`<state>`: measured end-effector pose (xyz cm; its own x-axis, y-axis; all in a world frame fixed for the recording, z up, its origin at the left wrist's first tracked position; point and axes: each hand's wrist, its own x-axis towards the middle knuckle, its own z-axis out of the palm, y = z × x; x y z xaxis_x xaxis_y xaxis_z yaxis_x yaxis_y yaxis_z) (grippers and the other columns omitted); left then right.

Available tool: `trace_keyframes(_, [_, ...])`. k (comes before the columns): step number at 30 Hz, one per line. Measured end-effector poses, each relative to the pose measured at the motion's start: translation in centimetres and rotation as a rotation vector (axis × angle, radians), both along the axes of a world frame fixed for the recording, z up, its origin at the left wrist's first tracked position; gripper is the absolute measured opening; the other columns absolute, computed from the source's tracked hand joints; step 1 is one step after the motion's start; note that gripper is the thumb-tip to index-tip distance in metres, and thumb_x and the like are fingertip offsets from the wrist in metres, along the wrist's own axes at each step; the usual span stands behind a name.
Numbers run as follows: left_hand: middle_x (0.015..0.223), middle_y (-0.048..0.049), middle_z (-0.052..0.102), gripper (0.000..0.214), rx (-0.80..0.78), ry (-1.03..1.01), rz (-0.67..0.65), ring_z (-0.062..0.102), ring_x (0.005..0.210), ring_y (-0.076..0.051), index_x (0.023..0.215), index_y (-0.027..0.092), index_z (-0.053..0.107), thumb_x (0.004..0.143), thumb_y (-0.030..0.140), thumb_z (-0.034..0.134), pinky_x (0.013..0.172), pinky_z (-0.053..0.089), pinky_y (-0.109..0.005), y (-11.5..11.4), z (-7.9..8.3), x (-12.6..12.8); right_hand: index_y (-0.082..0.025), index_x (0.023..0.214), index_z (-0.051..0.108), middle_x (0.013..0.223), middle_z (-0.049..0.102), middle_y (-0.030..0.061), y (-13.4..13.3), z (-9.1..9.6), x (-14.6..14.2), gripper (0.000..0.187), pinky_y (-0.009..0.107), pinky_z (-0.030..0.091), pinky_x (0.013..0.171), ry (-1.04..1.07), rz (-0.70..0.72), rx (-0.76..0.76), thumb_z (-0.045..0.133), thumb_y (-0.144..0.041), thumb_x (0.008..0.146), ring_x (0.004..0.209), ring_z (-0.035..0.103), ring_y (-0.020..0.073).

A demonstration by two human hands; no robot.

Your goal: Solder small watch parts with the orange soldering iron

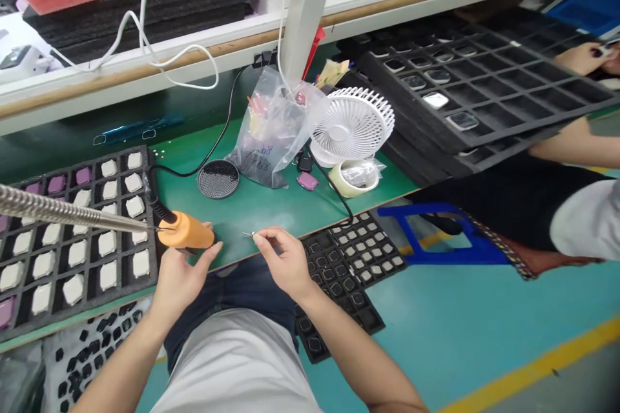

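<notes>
A coiled metal spring (77, 211) lay nearest the camera, running in from the left to the rear of the orange tool (188, 232). The left hand (179, 281) gripped that tool, thumb at its near side; its working end could not be made out. To the right of the orange tool, a short gap away, the right hand (288, 264) pinched a small metal piece (248, 233) between thumb and forefinger, the other fingers curled. The piece lay on the tool-facing side of that hand, its long axis roughly crosswise, its free end toward the orange tool; the right hand was the nearer to it. Left of the orange tool stood a black tray (154, 264) of pale cases (107, 275); just beyond the tool sat a round dish (217, 193), and farther off to its right, a white fan (353, 122).
</notes>
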<state>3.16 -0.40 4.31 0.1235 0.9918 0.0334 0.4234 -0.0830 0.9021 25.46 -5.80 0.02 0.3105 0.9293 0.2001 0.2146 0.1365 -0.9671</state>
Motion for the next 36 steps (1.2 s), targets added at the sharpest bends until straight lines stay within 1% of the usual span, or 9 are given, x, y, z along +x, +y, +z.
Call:
trace_keyframes(4, [0.119, -0.0135, 0.078, 0.048, -0.168, -0.182, -0.103, 0.074, 0.115, -0.031, 0.117, 0.019, 0.073, 0.080, 0.045, 0.090, 0.106, 0.059, -0.047, 2.0, 3.4, 1.1, -0.017, 0.099, 0.070, 0.092, 0.072, 0.0005, -0.8, 0.4, -1.4, 0.023, 0.028, 0.061, 0.070, 0.053, -0.067, 0.039, 0.066, -0.039, 0.103, 0.078, 0.069, 0.0117])
trace_keyframes(9, [0.116, -0.0113, 0.078, 0.048, -0.202, -0.445, -0.116, 0.078, 0.103, -0.028, 0.118, 0.020, 0.069, 0.085, 0.051, 0.085, 0.094, 0.064, -0.045, 2.4, 7.5, 2.3, -0.017, 0.098, 0.070, 0.091, 0.072, 0.0001, -1.9, 3.0, -2.4, 0.019, 0.029, 0.061, 0.073, 0.090, -0.108, 0.195, 0.065, -0.035, 0.103, 0.079, 0.069, 0.0117])
trace_keyframes(13, [0.112, -0.0098, 0.079, 0.047, -0.213, -0.533, -0.122, 0.080, 0.100, -0.028, 0.115, 0.021, 0.071, 0.083, 0.051, 0.087, 0.092, 0.066, -0.043, 2.5, 9.4, 2.9, -0.018, 0.099, 0.070, 0.091, 0.073, 0.0001, -1.4, 5.1, -2.7, 0.014, 0.028, 0.061, 0.073, 0.099, -0.133, 0.327, 0.065, -0.030, 0.103, 0.079, 0.069, 0.0117])
trace_keyframes(19, [0.110, -0.0092, 0.080, 0.046, -0.241, -0.572, -0.130, 0.081, 0.096, -0.028, 0.114, 0.020, 0.074, 0.081, 0.049, 0.090, 0.085, 0.068, -0.040, 2.1, 10.5, 4.1, -0.017, 0.098, 0.068, 0.089, 0.073, -0.0008, -0.4, 6.6, -2.7, 0.009, 0.027, 0.061, 0.070, 0.087, -0.176, 0.425, 0.065, -0.025, 0.102, 0.075, 0.068, 0.0106])
trace_keyframes(23, [0.101, -0.0056, 0.081, 0.043, -0.242, -0.578, -0.119, 0.081, 0.090, -0.026, 0.106, 0.021, 0.076, 0.079, 0.052, 0.091, 0.080, 0.069, -0.036, 2.2, 11.0, 4.8, -0.018, 0.099, 0.068, 0.086, 0.073, -0.0004, -0.3, 7.1, -2.6, 0.001, 0.028, 0.061, 0.069, 0.030, -0.218, 0.477, 0.067, -0.019, 0.099, 0.073, 0.068, 0.0116])
trace_keyframes(28, [0.087, -0.0023, 0.079, 0.040, -0.224, -0.561, -0.100, 0.080, 0.081, -0.021, 0.096, 0.019, 0.073, 0.084, 0.054, 0.086, 0.073, 0.069, -0.033, 2.6, 11.6, 5.4, -0.027, 0.105, 0.069, 0.088, 0.079, 0.0037, 0.0, 7.8, -2.0, 0.020, 0.036, 0.064, 0.072, -0.086, -0.217, 0.545, 0.072, -0.013, 0.092, 0.078, 0.074, 0.0185])
trace_keyframes(31, [0.083, -0.0006, 0.077, 0.040, -0.205, -0.546, -0.095, 0.079, 0.077, -0.021, 0.093, 0.020, 0.067, 0.086, 0.054, 0.085, 0.077, 0.069, -0.037, 2.8, 11.9, 5.8, -0.028, 0.105, 0.069, 0.089, 0.080, 0.0033, 0.4, 8.3, -1.6, 0.021, 0.037, 0.064, 0.073, -0.127, -0.203, 0.556, 0.073, -0.013, 0.091, 0.081, 0.076, 0.0196])
trace_keyframes(34, [0.087, -0.0036, 0.078, 0.044, -0.204, -0.510, -0.118, 0.080, 0.083, -0.024, 0.095, 0.019, 0.065, 0.085, 0.057, 0.084, 0.084, 0.069, -0.045, 3.4, 12.0, 6.2, -0.028, 0.102, 0.068, 0.086, 0.080, 0.0025, 0.8, 8.8, -1.6, 0.017, 0.036, 0.064, 0.072, -0.122, -0.212, 0.532, 0.071, -0.013, 0.093, 0.077, 0.075, 0.0183])
trace_keyframes(36, [0.091, -0.0047, 0.078, 0.047, -0.192, -0.476, -0.136, 0.080, 0.085, -0.025, 0.097, 0.019, 0.065, 0.086, 0.061, 0.082, 0.085, 0.068, -0.046, 3.8, 12.0, 6.4, -0.027, 0.100, 0.068, 0.085, 0.080, 0.0022, 1.1, 9.1, -1.7, 0.014, 0.035, 0.063, 0.072, -0.109, -0.212, 0.513, 0.070, -0.014, 0.094, 0.077, 0.074, 0.0178])
